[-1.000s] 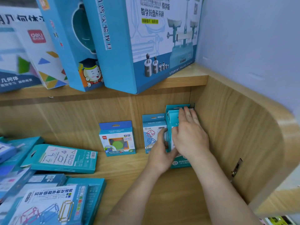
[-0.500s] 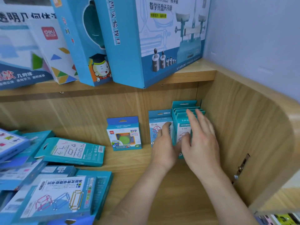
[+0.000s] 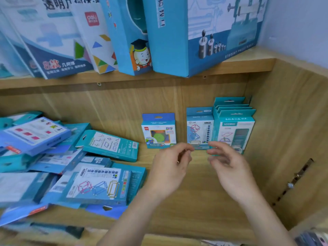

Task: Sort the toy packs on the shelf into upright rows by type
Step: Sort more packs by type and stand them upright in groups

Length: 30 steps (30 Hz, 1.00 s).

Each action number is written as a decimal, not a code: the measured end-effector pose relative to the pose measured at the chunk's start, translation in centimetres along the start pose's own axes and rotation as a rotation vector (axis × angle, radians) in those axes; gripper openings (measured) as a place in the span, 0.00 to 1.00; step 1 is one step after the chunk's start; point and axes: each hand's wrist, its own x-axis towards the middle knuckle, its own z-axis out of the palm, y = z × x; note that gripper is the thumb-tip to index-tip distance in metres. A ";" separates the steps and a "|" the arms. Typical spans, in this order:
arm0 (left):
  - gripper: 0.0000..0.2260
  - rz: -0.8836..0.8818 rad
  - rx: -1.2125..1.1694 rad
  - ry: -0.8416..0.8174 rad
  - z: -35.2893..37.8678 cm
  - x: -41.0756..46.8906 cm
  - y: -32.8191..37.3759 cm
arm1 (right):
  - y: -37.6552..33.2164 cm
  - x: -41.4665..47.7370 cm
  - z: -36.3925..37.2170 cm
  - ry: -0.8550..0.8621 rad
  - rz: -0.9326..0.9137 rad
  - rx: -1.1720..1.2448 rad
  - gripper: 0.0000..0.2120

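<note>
Head view: left hand (image 3: pixel 169 167) and right hand (image 3: pixel 230 169) hover just before the upright teal row (image 3: pixel 234 128), right of centre. Each grip is loose, fingers half curled, holding nothing. That row looks settled. Next move, by my reading: reach to the flat pile (image 3: pixel 95 183) at lower left, take a matching pack and stand it upright.

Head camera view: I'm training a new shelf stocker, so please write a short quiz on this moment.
1. True or false: the left hand and the right hand both hold nothing.
2. Where does the upright teal row stand? A: against the shelf's right wall. B: on the upper shelf. C: at the shelf's front edge.
3. How many single upright packs stand between the flat pile and that row?
Key: 1 true; 2 A; 3 two, the blue pack and the rod-shapes pack.
</note>
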 end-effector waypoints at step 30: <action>0.17 -0.591 0.125 0.170 -20.2 -14.6 -12.8 | -6.1 -4.1 19.6 -0.798 -0.224 -0.647 0.54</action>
